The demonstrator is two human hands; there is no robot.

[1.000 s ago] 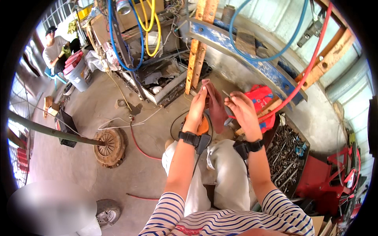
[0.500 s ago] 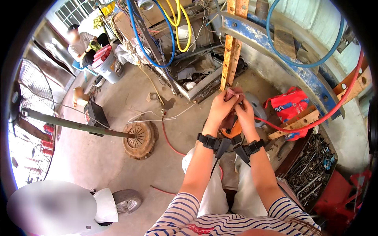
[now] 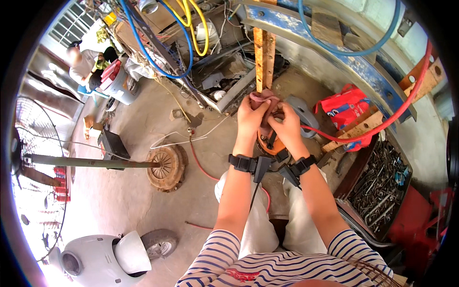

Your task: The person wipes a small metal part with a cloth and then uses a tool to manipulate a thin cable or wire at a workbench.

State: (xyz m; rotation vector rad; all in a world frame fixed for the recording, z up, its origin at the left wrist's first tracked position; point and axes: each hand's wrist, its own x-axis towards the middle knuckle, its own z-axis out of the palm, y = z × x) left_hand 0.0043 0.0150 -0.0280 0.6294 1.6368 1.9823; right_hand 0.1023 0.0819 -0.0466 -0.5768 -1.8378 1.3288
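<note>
My left hand [image 3: 248, 117] grips a pinkish-maroon, soft folded piece [image 3: 262, 98], apparently rubber or cloth, near the middle of the view. My right hand [image 3: 286, 125] has its fingers curled at the piece's right side; whether it also holds something small is hidden. Just below and behind my hands is an orange-and-black tool [image 3: 267, 145], partly covered by them. A grey rounded object [image 3: 303, 115] lies to their right, and a rusty perforated upright [image 3: 264, 57] stands beyond them.
A seated person [image 3: 91, 67] is at upper left. A fan pole [image 3: 95, 161] rests on a round base; a white scooter [image 3: 91, 258] is lower left. A blue beam, hanging hoses, red bag [image 3: 334, 107] and bin of metal tools [image 3: 382, 191] are at right.
A second ago my hands were apart, the piece dangling from the left and a thin item in the right; now they are together on the bunched piece. The view has shifted.
</note>
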